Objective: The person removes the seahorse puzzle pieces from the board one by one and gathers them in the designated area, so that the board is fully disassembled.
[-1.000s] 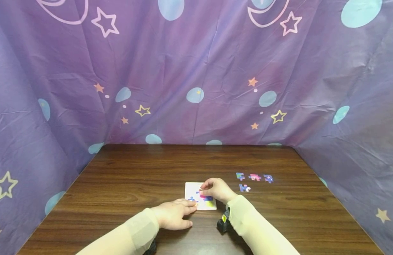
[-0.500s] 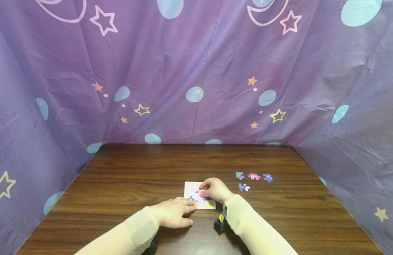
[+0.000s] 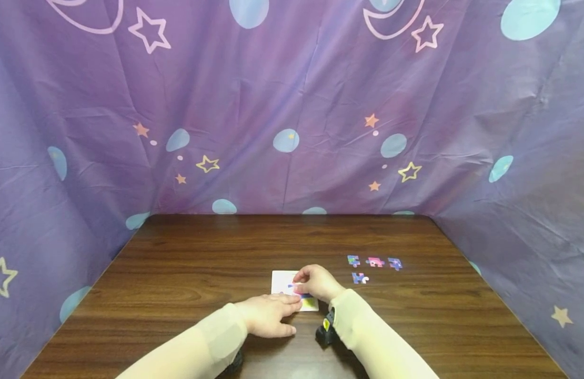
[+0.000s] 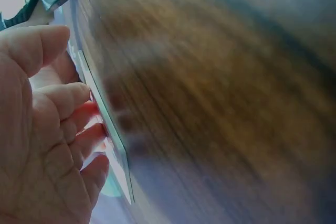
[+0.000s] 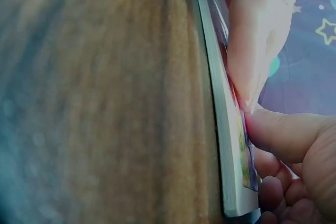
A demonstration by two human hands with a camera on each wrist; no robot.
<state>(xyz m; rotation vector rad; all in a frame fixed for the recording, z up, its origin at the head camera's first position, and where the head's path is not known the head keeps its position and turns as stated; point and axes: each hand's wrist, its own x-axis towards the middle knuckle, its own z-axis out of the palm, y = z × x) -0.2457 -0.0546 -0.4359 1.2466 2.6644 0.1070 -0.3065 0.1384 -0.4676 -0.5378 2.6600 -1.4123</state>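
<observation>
A square white puzzle board (image 3: pixel 279 279) lies flat, with blue, pink and yellow puzzle pieces on it, partly covered by both hands. My left hand (image 3: pixel 269 316) rests its outstretched fingers on the board's near side, thumb spread toward me. From the right, my right hand (image 3: pixel 322 285) pinches a pink puzzle piece (image 3: pixel 298 288) between thumb and bent fingers, low over the board. In the right wrist view, the right thumb (image 5: pixel 286 134) meets the left fingertips at the pieces. The board's thin edge (image 4: pixel 113 124) shows beneath my left fingers in the left wrist view.
Several loose pieces lie right of the board: a green-blue one (image 3: pixel 353 261), a pink one (image 3: pixel 374 262), a purple one (image 3: pixel 395 263) and a blue one (image 3: pixel 360 278) in front. A purple star-patterned curtain (image 3: pixel 244 179) surrounds the brown wooden table (image 3: pixel 202 242).
My left hand has slid slightly to the right across the board, its fingertips now closer to the right hand. The right hand stays at the same spot on the board.
</observation>
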